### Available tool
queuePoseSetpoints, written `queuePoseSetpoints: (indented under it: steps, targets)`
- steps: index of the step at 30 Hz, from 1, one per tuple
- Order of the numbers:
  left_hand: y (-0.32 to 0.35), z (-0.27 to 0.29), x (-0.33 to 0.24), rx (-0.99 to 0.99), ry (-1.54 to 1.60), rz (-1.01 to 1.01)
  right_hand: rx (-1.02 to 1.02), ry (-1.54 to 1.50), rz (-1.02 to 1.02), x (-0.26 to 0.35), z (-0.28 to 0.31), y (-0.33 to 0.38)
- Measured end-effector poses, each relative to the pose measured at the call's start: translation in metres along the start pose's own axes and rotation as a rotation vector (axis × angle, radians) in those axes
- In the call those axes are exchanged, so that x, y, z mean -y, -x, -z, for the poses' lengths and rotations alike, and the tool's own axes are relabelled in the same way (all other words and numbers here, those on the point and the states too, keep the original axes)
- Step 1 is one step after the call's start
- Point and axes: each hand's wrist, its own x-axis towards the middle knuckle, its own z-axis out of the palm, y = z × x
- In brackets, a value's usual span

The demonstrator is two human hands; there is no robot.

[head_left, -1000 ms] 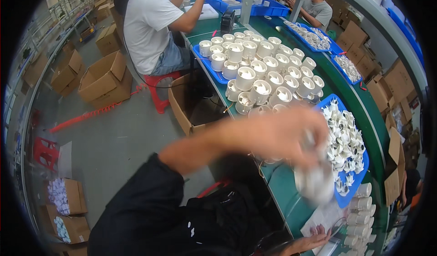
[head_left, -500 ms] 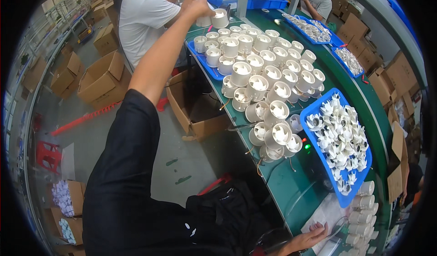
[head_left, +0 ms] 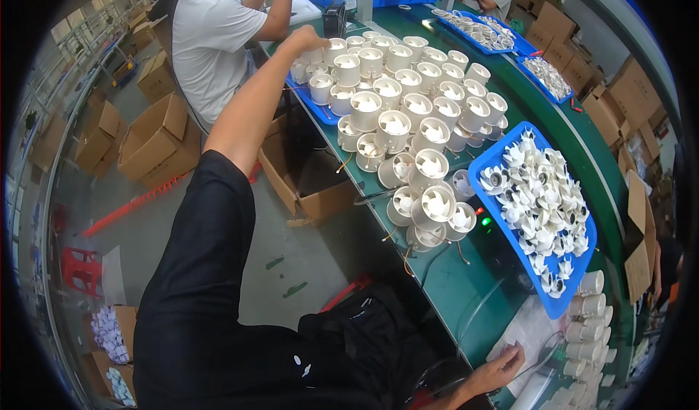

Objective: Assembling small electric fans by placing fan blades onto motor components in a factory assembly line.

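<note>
Stretched far over the work table, my left hand [head_left: 307, 41] has its fingers closed at the rim of a white cylindrical fan [head_left: 335, 49]; the fingertips are partly hidden. This fan is at the far left corner of a stacked pile of similar fans [head_left: 416, 105], round housings with white blades inside and short wires. My right hand [head_left: 502, 368] is low at the near table edge, loosely curled with fingers apart and nothing visible in it. Beside it lie a pale sheet [head_left: 526, 330] and a clear tube.
A blue tray [head_left: 477, 168] of loose white impellers [head_left: 542, 199] sits right of the pile. White cylinders [head_left: 587, 330] stand at the near right. A person in a white shirt [head_left: 211, 42] works at the far left. Open cardboard boxes [head_left: 159, 144] and a red stool [head_left: 81, 270] are on the floor.
My left hand has come down with the fan onto the far left corner of the pile. The right hand's fingers have curled slightly more. The whole view has shifted a little.
</note>
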Motion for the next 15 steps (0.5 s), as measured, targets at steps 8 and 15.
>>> queuePoseSetpoints:
  steps: [8, 15]
  targets:
    - [-0.012, -0.002, -0.014, -0.205, -0.161, -0.361, -0.023, 0.052, 0.018, -0.004, 0.008, 0.006]
    - [-0.012, 0.039, 0.005, -0.444, 0.130, -0.736, -0.013, 0.003, 0.088, 0.028, -0.006, -0.003]
